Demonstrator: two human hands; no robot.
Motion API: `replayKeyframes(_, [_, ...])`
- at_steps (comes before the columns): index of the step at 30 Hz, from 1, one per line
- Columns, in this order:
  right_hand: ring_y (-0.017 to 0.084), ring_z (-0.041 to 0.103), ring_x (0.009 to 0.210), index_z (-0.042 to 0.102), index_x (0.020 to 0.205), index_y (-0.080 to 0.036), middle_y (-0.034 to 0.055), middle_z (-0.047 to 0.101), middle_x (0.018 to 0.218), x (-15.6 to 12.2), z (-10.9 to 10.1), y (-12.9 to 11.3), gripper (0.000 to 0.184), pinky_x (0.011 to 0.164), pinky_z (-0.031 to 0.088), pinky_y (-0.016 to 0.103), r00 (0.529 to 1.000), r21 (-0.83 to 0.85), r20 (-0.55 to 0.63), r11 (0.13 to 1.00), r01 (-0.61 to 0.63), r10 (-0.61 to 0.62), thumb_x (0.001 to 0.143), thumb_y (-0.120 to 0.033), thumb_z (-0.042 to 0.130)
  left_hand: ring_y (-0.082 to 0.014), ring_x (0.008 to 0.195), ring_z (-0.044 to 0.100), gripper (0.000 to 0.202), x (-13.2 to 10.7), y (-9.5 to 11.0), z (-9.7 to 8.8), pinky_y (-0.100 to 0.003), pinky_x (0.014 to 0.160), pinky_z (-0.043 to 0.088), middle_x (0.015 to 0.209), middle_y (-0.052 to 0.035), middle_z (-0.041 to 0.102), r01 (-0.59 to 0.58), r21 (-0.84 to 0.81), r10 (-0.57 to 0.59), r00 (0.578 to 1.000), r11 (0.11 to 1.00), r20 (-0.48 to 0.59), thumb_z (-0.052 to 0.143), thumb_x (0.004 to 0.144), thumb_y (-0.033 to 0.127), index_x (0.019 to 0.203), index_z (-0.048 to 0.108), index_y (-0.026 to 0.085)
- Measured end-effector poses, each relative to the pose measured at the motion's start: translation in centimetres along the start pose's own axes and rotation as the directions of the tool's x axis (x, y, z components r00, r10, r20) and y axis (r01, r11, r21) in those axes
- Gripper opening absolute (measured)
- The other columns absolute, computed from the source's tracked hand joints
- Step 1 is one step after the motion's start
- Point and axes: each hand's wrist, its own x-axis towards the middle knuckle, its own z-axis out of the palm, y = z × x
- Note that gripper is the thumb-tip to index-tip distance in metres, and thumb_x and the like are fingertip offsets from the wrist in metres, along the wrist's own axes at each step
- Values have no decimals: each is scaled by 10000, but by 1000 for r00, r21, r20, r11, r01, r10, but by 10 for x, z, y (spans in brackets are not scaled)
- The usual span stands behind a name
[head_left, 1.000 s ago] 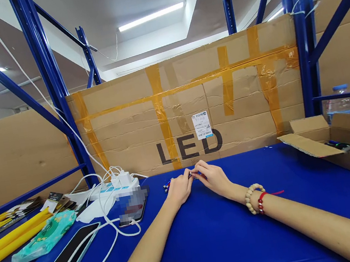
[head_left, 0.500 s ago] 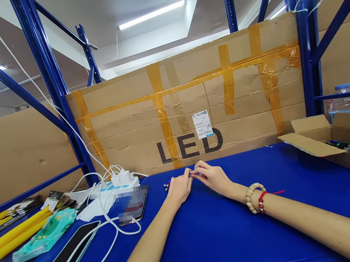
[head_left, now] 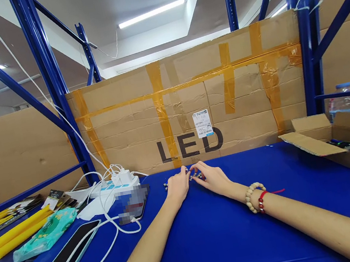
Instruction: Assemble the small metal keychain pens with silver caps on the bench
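My left hand [head_left: 178,187] is closed in a pinch near the far edge of the blue table [head_left: 227,234]. Close beside it is my right hand [head_left: 212,177], bent at the knuckles, its thumb and forefinger pinched toward the left fingertips. Between the hands show small shiny bits [head_left: 198,175], too tiny to name. More small glittering pieces [head_left: 166,186] peek out at the left hand's outer side. A beaded bracelet [head_left: 252,198] and a red cord bracelet [head_left: 261,203] circle my right wrist.
To the left lie a phone [head_left: 64,261] under white cables, another phone [head_left: 137,207], a power strip [head_left: 130,183], a green packet [head_left: 46,235] and yellow tubes [head_left: 17,233]. An open carton [head_left: 312,143] sits at right. A large cardboard sheet [head_left: 121,131] stands behind.
The fingertips have shifted slightly. The left fingers now point farther up, and the right fingers are more curled, with more of the shiny bits showing between the hands.
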Motion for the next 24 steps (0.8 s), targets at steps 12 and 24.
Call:
replayKeyframes(12, [266,376,1120,537,1154,-257,101,423,1245,-2,4,10,356,902,315,466,966,-99,260,995,33,-6,841,-397,443,-195,744,644,280,1,-1,4,-239,583,440,792,-70,662,84,-50,-87,995,995,-53,207,924,326,1037,398,156])
replayKeyframes(24, [265,285,1195,521,1155,-299,91,380,1255,-3,9,16,327,951,267,495,945,-23,325,999,-37,43,862,-392,409,-226,742,642,315,-1,2,1,-289,604,448,793,-78,660,27,-28,-28,1000,999,-11,173,918,332,1077,389,168])
